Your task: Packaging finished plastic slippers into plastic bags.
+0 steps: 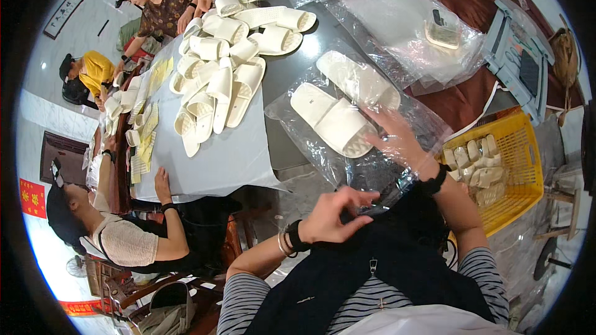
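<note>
A pair of cream slippers lies side by side on the grey table in front of me, the nearer slipper point(332, 118) and the farther slipper point(354, 77). Around them spreads a clear plastic bag point(298, 139), its mouth toward my body. My right hand point(397, 139) reaches over the pair with fingers stretched out, touching the slippers at their near ends; whether it is inside the bag is hard to see. At the bag's near edge my left hand point(335, 216) is curled, thumb and fingers around the plastic.
More cream slippers point(217, 77) are heaped on white sheeting point(230, 161) to the left. Clear bags point(397, 18) and a phone point(442, 22) lie beyond. A yellow crate point(528, 167) with bagged slippers stands at right, below a grey tray point(518, 49). Several people work at left.
</note>
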`<action>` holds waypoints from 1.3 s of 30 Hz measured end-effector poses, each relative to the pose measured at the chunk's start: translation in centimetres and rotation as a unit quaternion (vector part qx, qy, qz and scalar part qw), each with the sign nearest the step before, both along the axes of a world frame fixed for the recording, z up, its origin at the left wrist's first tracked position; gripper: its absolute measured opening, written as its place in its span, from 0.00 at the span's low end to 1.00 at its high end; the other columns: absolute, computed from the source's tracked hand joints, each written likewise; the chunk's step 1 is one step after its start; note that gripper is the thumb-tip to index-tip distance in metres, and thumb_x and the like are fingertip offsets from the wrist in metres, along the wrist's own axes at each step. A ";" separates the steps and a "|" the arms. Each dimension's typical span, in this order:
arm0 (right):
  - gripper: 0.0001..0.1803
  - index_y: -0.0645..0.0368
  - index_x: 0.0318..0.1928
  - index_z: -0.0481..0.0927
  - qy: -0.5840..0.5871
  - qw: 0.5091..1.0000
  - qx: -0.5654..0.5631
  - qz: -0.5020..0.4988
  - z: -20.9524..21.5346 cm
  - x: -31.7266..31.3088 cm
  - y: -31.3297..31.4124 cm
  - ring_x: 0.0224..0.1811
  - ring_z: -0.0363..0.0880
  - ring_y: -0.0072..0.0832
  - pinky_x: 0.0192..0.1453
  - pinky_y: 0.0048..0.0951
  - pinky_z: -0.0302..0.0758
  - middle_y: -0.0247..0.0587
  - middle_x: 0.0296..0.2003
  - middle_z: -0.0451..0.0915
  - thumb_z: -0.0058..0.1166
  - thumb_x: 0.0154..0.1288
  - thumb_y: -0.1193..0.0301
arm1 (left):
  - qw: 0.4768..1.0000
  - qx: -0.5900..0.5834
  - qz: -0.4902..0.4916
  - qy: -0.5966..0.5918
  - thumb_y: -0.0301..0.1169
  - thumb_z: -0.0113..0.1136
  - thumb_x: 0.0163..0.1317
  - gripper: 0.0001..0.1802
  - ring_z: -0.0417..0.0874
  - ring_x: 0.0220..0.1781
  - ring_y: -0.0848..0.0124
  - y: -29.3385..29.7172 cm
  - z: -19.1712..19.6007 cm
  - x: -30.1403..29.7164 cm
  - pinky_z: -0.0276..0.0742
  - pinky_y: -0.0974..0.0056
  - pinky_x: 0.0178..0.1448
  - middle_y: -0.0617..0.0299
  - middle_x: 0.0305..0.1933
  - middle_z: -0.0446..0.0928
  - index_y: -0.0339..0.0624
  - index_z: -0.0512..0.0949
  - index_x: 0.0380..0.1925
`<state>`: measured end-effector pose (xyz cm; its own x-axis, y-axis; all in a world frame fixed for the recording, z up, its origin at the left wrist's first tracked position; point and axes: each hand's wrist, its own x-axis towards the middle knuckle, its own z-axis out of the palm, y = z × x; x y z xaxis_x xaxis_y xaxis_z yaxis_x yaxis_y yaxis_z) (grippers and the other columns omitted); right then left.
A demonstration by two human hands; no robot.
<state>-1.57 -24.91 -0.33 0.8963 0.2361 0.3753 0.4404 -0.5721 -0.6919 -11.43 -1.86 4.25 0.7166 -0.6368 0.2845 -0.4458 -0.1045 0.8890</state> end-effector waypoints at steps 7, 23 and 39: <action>0.34 0.53 0.70 0.70 0.079 0.997 -0.006 0.023 1.1 -3.6 -3.4 0.63 0.72 0.49 0.66 0.39 0.71 0.55 0.64 0.72 0.62 0.62 0.72 | 0.884 -0.213 0.400 0.111 0.22 0.65 0.64 0.22 0.74 0.51 0.72 1.9 -3.2 1.7 0.74 0.66 0.54 0.60 0.47 0.70 0.42 0.64 0.52; 0.15 0.54 0.51 0.84 -0.051 0.996 -0.067 0.030 1.7 -2.6 -2.4 0.48 0.78 0.43 0.54 0.40 0.74 0.47 0.43 0.78 0.62 0.62 0.73 | 0.788 -0.262 0.374 0.413 0.15 0.62 0.60 0.28 0.81 0.53 0.61 1.3 -6.5 1.0 0.79 0.60 0.57 0.56 0.55 0.68 0.43 0.58 0.54; 0.22 0.63 0.64 0.71 0.397 0.810 0.431 0.018 8.2 -11.3 -10.0 0.29 0.81 0.18 0.29 0.12 0.73 0.41 0.39 0.84 0.46 0.76 0.66 | 0.883 -0.198 0.085 0.417 0.12 0.52 0.56 0.37 0.71 0.44 0.79 -1.1 -5.7 3.1 0.68 0.72 0.49 0.56 0.70 0.72 0.41 0.66 0.68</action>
<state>-12.83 -34.95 7.83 0.9342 0.2245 -0.2774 -0.3340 0.2766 -0.9011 -8.37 -3.00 -1.42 0.8581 -0.4681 -0.2110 0.3726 0.2848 0.8832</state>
